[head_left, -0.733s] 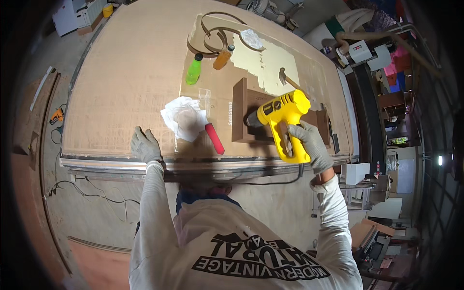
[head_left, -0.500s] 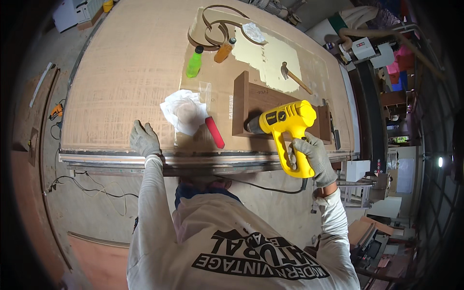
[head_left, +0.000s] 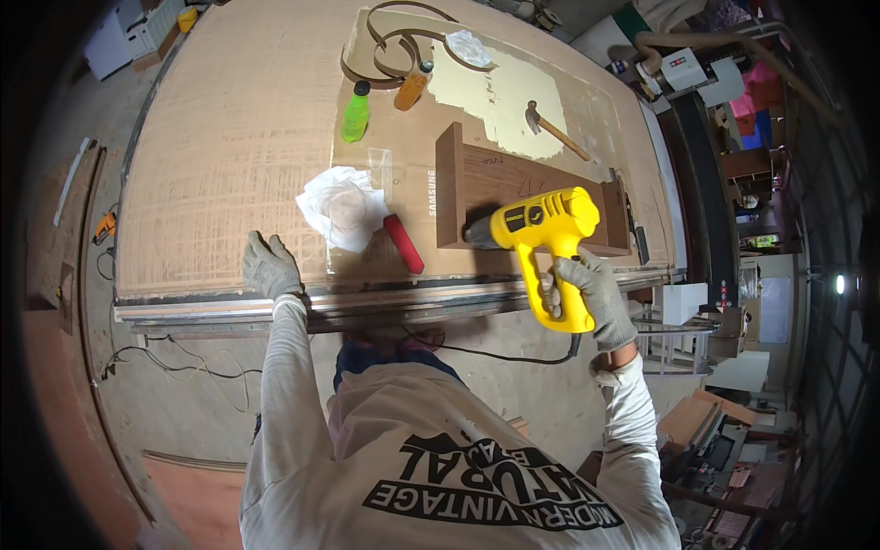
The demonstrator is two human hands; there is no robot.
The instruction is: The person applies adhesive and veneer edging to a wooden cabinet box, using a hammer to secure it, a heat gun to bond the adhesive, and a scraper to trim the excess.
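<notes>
My right hand (head_left: 591, 298), in a grey glove, is wrapped round the handle of a yellow heat gun (head_left: 550, 220). The gun's dark nozzle points left, beside the near left corner of a brown wooden drawer box (head_left: 446, 183); whether it touches the wood I cannot tell. My gloved left hand (head_left: 270, 264) lies flat near the table's front edge with fingers stretched out and nothing in them. Between my hands are a crumpled white cloth (head_left: 341, 209) with a roundish thing on it and a red-handled tool (head_left: 403, 243).
On the large worktable (head_left: 211, 147) stand a green bottle (head_left: 355, 115) and an orange bottle (head_left: 413, 87). Coiled brown edging strip (head_left: 371, 78), a white crumpled wad (head_left: 468, 49) and a hammer (head_left: 557, 131) lie farther back. The gun's black cord (head_left: 495, 355) hangs below the table edge.
The view has shifted slightly, so the table's things sit a little farther left and up. The heat gun and both hands keep nearly the same places, grip unchanged.
</notes>
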